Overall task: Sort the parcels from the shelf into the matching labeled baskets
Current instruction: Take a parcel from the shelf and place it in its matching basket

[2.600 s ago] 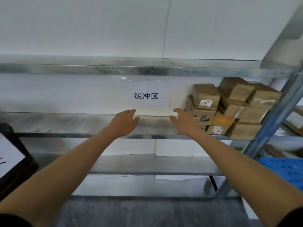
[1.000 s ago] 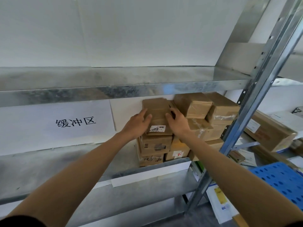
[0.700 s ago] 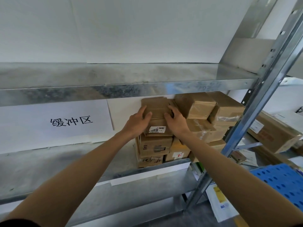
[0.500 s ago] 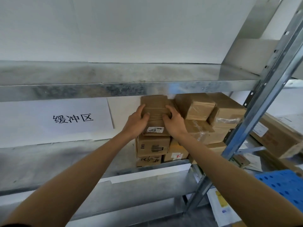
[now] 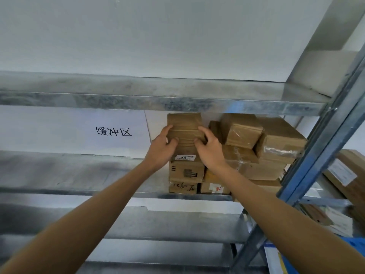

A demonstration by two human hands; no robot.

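Top parcel [image 5: 185, 123] sat between the two hands, crowning the left stack [image 5: 186, 173] on the shelf [image 5: 79, 191], its long axis running away from the fingertips, deeper in. Left hand [image 5: 161, 149] and right hand [image 5: 209, 150] clamped its flanks with fingers curled over the top, equally near.

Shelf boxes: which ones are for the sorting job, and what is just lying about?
For the job:
- the top parcel, gripped by the left hand and the right hand
- the other brown parcels stacked beside and under it
- the metal shelf

Just lying about:
- the paper sign behind the shelf
- the big carton past the blue post
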